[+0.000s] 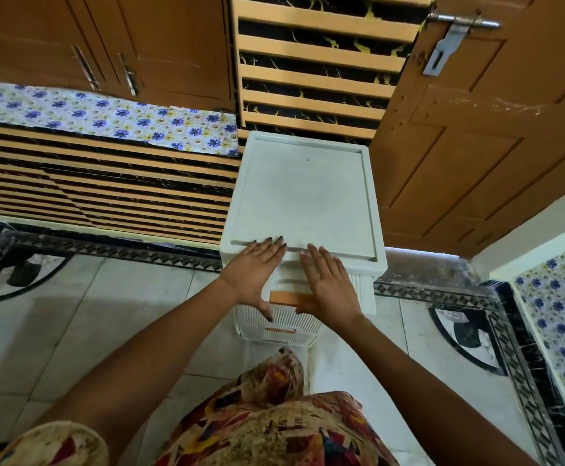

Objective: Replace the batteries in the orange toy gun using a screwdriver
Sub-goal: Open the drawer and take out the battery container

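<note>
- Left hand [252, 270]: fingers straight and close together, with nothing held. The fingertips rest on the front rim of the top of a white drawer unit [304, 190]. The thumb is spread downward across the ribbed front of the upper drawer.
- Right hand [328, 284]: also flat, fingers straight, with nothing held. The fingertips lie on the same front rim, just beside the left fingertips. The thumb points inward over the lower edge of the orange handle [288, 297].
- Orange handle: a horizontal strip on the upper drawer front, lying between the two hands.
- Lower drawer [279, 330]: ribbed white front with its own orange-trimmed grip slot, below both hands.
- Orange toy gun and screwdriver: neither can be located in this view, and the position relative to the hands cannot be told.
- Drawer unit: stands on a pale tiled floor [72, 314] against a slatted wall panel [314, 62].
- Right of the unit: a wooden door [476, 129] with a metal latch [456, 35].
- Left of the unit: a ledge with a floral cloth [106, 119] below wooden cabinets [106, 38].
- Bottom edge: a patterned garment [274, 415].
</note>
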